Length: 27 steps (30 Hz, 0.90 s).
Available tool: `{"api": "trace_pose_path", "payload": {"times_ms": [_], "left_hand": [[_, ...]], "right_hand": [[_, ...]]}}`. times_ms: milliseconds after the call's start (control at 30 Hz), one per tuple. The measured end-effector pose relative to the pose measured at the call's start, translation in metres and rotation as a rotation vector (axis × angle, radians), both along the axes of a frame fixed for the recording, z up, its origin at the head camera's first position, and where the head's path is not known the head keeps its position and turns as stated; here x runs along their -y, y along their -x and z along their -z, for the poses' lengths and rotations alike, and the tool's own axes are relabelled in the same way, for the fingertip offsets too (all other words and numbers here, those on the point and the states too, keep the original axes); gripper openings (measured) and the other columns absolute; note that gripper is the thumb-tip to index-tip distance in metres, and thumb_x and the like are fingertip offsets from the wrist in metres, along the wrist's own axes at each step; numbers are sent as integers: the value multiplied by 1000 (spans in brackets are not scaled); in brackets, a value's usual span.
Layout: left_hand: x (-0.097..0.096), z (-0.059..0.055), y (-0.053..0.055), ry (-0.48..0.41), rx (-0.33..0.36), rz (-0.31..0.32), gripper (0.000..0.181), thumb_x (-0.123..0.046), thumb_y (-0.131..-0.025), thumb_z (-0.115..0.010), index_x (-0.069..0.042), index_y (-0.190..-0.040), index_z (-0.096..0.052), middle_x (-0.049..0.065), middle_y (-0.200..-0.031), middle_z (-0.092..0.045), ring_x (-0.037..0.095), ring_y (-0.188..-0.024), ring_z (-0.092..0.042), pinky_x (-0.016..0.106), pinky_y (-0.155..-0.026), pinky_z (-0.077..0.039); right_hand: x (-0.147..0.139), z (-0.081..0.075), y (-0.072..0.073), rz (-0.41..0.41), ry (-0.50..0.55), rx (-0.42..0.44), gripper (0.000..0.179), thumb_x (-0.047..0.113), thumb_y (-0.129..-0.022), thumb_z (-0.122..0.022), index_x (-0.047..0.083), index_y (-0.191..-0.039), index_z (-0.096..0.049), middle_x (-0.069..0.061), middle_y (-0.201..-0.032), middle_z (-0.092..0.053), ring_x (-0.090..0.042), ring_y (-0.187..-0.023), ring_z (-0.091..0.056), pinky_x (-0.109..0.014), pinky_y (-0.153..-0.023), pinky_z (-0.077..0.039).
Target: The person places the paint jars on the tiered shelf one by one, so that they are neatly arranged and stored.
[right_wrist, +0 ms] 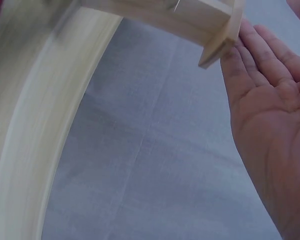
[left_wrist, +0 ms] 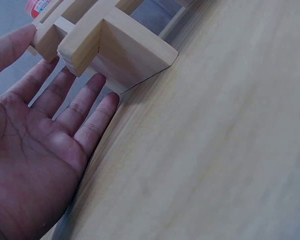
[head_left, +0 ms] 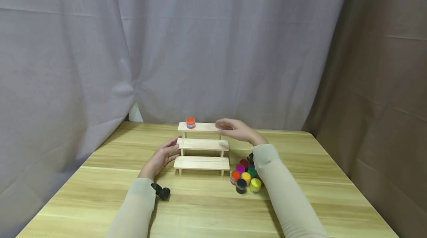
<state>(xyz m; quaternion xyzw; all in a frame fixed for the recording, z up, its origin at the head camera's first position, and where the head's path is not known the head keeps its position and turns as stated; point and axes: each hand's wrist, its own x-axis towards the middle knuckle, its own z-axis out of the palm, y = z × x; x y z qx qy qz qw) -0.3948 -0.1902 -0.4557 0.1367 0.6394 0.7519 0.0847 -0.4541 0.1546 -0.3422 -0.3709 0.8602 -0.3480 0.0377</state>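
Note:
A pale wooden three-step stand (head_left: 202,144) stands upright on the table, and an orange-lidded paint jar (head_left: 190,122) sits near the left end of its top step. My left hand (head_left: 162,156) is at the stand's left side, beside the middle step. In the left wrist view its fingers (left_wrist: 92,102) are extended, palm showing, with the fingertips right at the wooden ends. At the right end of the top step is my right hand (head_left: 238,129). Its straight fingers (right_wrist: 265,57) lie along the plank's end in the right wrist view, holding nothing.
Several paint jars cluster right of the stand, among them a black jar (head_left: 241,186), a yellow jar (head_left: 255,185) and a red-orange jar (head_left: 235,177); my right sleeve (head_left: 283,189) covers part of the group. Behind the wooden table (head_left: 200,208) hangs a grey curtain (head_left: 213,45).

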Motion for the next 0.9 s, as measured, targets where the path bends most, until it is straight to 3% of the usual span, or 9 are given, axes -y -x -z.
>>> {"api": "trace_pose_path", "payload": {"times_ms": [267, 500, 733, 900], "left_hand": [[-2, 1, 0, -22, 1, -10, 64, -20, -102, -54, -10, -159, -28, 15, -163, -25, 37, -142, -35, 48, -118, -32], [-1, 2, -3, -19, -1, -5, 63, -20, -102, -54, -10, -159, -29, 15, -163, -25, 38, -143, -35, 48, -118, -32], [-1, -1, 1, -19, -3, -19, 64, -20, -102, -54, -9, -159, -28, 15, -163, -24, 37, -143, -33, 48, -119, -31], [-1, -3, 4, -19, -12, -5, 64, -19, -102, -53, -8, -160, -26, 15, -163, -24, 37, -143, -34, 49, -119, -31]], "right_hand": [[-26, 6, -10, 34, 15, -7, 49, 32, -101, -63, 10, -144, -54, -2, -142, -58, -25, -135, -50, -48, -114, -39], [-47, 25, -19, 43, 135, 5, 50, 34, -101, -62, 9, -143, -55, -8, -142, -58, -29, -132, -52, -51, -110, -43], [-54, 28, -19, 78, 168, 12, 44, 27, -101, -64, 8, -140, -58, -13, -139, -60, -31, -129, -55, -53, -108, -45], [-63, 32, -18, 81, 132, 25, 44, 30, -100, -64, 9, -138, -59, -14, -137, -61, -29, -126, -58, -50, -105, -49]]}}
